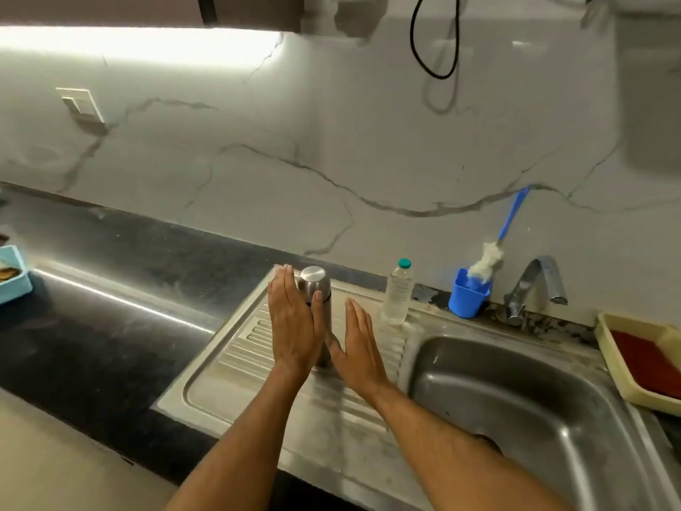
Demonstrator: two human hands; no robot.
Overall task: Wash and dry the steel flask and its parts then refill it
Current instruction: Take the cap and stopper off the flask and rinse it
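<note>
Both flat hands flank the upright steel flask (pixel 317 307), left hand (pixel 293 326) touching.

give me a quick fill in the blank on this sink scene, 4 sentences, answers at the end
1. The steel flask stands upright on the ribbed ____ of the sink.
2. The cap of the clear plastic bottle is ____ in colour.
3. The bottle brush stands with its head in a blue ____.
4. The left hand and right hand, fingers straight, stand on either side of the ____.

Missing words: drainboard; green; cup; flask
</note>
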